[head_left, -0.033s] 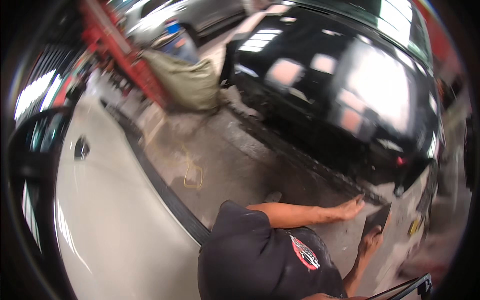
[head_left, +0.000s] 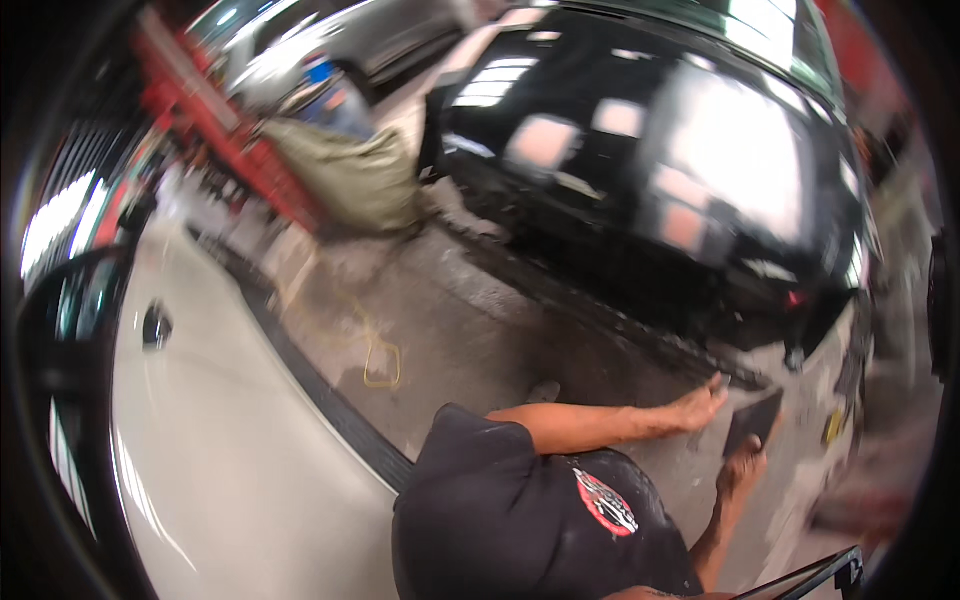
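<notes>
My left hand (head_left: 700, 405) reaches out to the right over the floor, fingers loosely apart and slightly bent, with nothing clear in it. Just right of it, my right hand (head_left: 745, 460) grips a flat dark rectangular sheet (head_left: 757, 418) by its lower part, thumb across it. My black T-shirt with a round red-and-white print fills the lower middle, beside a cream car panel (head_left: 200, 420) with a dark lower trim. Beyond both hands stands a black car (head_left: 610, 190) with a glossy, reflective front.
A red metal post (head_left: 200, 100) and an olive sack (head_left: 350, 185) stand at the back left, before a silver car (head_left: 380, 45). A yellow cord (head_left: 383, 365) lies on the stained floor (head_left: 470, 330). A dark-framed object (head_left: 830, 570) juts in at bottom right.
The view has shifted slightly, with the black car and sack now a little further left. Both hands sit slightly higher in the picture; the sheet is still in my right hand.
</notes>
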